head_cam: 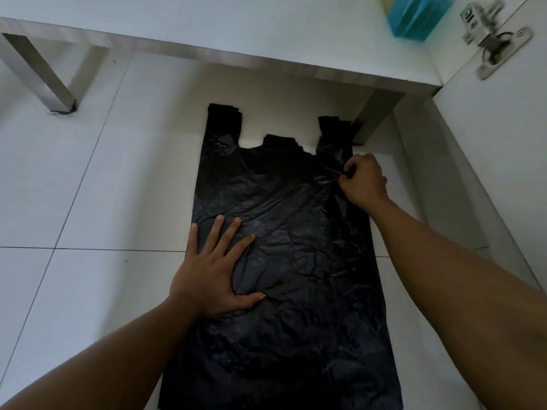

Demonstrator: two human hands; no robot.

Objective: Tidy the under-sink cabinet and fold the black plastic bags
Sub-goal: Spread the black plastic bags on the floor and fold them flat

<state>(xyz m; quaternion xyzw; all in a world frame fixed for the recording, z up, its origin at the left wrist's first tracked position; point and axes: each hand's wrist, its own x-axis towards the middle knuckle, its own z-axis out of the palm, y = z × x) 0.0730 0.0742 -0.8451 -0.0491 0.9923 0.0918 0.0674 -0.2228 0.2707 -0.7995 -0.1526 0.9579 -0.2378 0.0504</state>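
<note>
A stack of black plastic bags [296, 261] lies flat on the white tiled floor, handles pointing toward the cabinet. My left hand [213, 270] presses flat on the stack's left edge, fingers spread. Near the right handle, my right hand [365, 180] pinches the plastic at the upper right edge, and the film wrinkles toward the fingers. The cabinet's bottom shelf [236, 31] runs across the top of the view.
Two metal cabinet legs [38, 75] [374, 116] stand on the floor, the right one touching the bag's right handle. A teal packet [417, 16] sits on the shelf. The open cabinet door [503, 143] with a metal hinge [494, 39] is at right.
</note>
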